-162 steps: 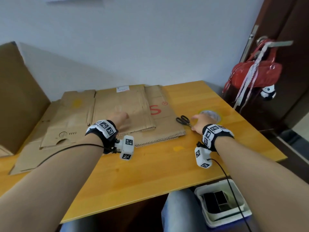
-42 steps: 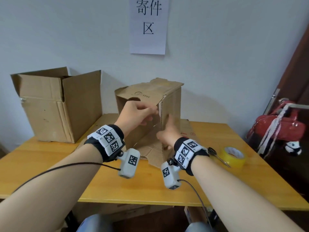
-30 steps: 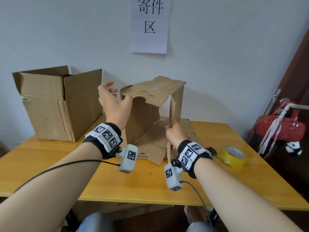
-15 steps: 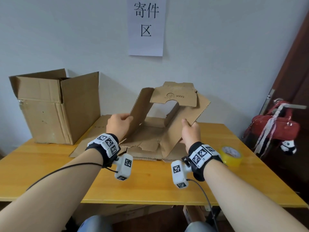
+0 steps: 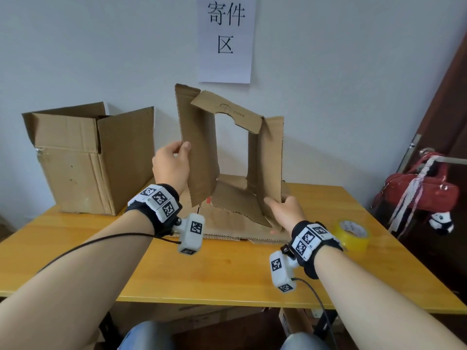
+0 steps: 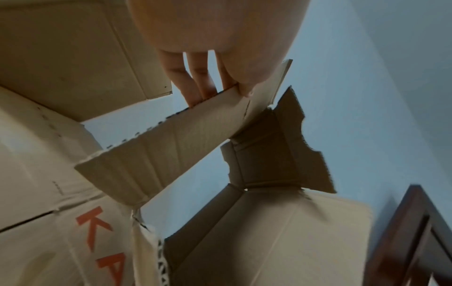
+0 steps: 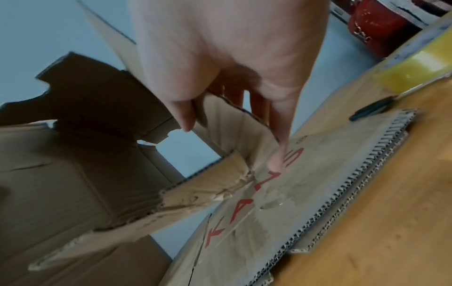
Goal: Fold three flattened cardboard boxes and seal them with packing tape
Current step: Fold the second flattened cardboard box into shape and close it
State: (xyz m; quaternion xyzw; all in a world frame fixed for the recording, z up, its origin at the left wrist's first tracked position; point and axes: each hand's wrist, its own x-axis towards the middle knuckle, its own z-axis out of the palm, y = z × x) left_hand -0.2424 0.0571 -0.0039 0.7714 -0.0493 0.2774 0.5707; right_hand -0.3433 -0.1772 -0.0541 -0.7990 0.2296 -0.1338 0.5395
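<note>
Second box held up off the desk, opened into a hollow sleeve, flaps loose. Left hand pinching the left panel's edge; right hand grasping the right panel's lower corner. One box standing formed at far left; flat sheet lying beneath. Step in hand, seemingly: squaring the sleeve. Next: set down, fold bottom flaps shut, then reach for tape at right.

left hand — fingers pinching cardboard box flap
</note>
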